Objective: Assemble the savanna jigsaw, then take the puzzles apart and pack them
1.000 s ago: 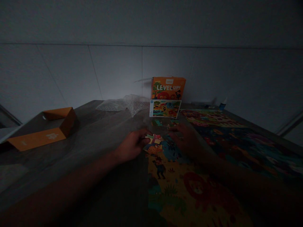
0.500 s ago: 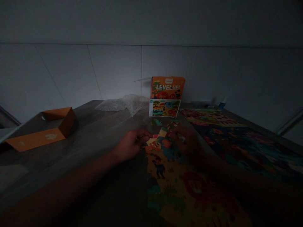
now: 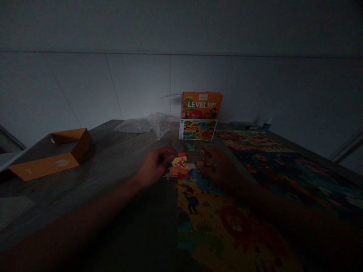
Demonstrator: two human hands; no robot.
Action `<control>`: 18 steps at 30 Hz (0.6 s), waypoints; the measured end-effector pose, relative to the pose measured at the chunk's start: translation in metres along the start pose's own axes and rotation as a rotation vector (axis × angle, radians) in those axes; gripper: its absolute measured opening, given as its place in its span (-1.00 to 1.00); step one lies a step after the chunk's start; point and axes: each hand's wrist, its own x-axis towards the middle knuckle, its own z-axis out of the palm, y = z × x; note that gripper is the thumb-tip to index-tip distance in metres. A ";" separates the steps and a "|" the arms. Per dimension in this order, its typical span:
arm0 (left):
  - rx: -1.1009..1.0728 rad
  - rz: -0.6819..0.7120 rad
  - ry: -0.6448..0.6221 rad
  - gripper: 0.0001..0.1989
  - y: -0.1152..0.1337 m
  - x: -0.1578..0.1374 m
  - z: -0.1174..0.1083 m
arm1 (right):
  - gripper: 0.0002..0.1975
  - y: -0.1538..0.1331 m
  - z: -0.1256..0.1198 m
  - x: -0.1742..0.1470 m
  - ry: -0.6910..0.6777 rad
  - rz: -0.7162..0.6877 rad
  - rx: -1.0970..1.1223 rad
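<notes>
A partly assembled jigsaw puzzle (image 3: 210, 215) with a lion, an elephant and other cartoon animals lies on the grey table in front of me. At its far left edge, my left hand (image 3: 153, 166) pinches a yellow puzzle piece (image 3: 179, 159), beside a spotted orange animal. My right hand (image 3: 219, 166) is over the far right part, above the elephant, its thumb and fingers closed around a small orange-brown puzzle piece (image 3: 204, 164). Dim light blurs the exact edges of both pieces. Just beyond my hands lies a loose green puzzle piece (image 3: 188, 146).
An orange puzzle box (image 3: 201, 105) stands at the back, a picture card (image 3: 197, 129) leaning against it. Clear plastic wrap (image 3: 153, 124) lies left of it. An orange box tray (image 3: 42, 166) is at far left. Other puzzles (image 3: 289, 177) and a small blue-labelled bottle (image 3: 266, 124) occupy the right.
My right hand has drawn slightly back from the left one, turning its piece so it now looks orange-brown. The area around the spotted animal has shifted a little left with my left hand.
</notes>
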 end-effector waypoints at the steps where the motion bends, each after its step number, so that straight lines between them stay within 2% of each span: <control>1: -0.026 -0.005 -0.018 -0.76 0.001 -0.002 0.003 | -0.42 -0.006 -0.002 -0.002 -0.036 -0.082 0.021; 4: -0.066 0.003 -0.067 -0.75 0.005 -0.006 0.010 | -0.33 -0.019 -0.006 -0.005 -0.090 -0.257 0.022; 8: -0.074 0.058 -0.098 -0.75 0.009 -0.010 0.013 | -0.46 -0.020 -0.007 -0.004 -0.046 -0.346 0.015; 10: -0.049 0.096 -0.125 -0.71 0.009 -0.011 0.012 | -0.50 -0.018 -0.007 -0.003 0.024 -0.346 0.018; 13: 0.093 0.208 -0.145 -0.49 0.008 -0.013 0.009 | -0.51 -0.017 -0.008 -0.003 0.081 -0.303 0.014; 18: 0.281 0.363 -0.096 -0.46 0.004 -0.013 0.008 | -0.53 -0.019 -0.011 -0.003 0.096 -0.304 0.018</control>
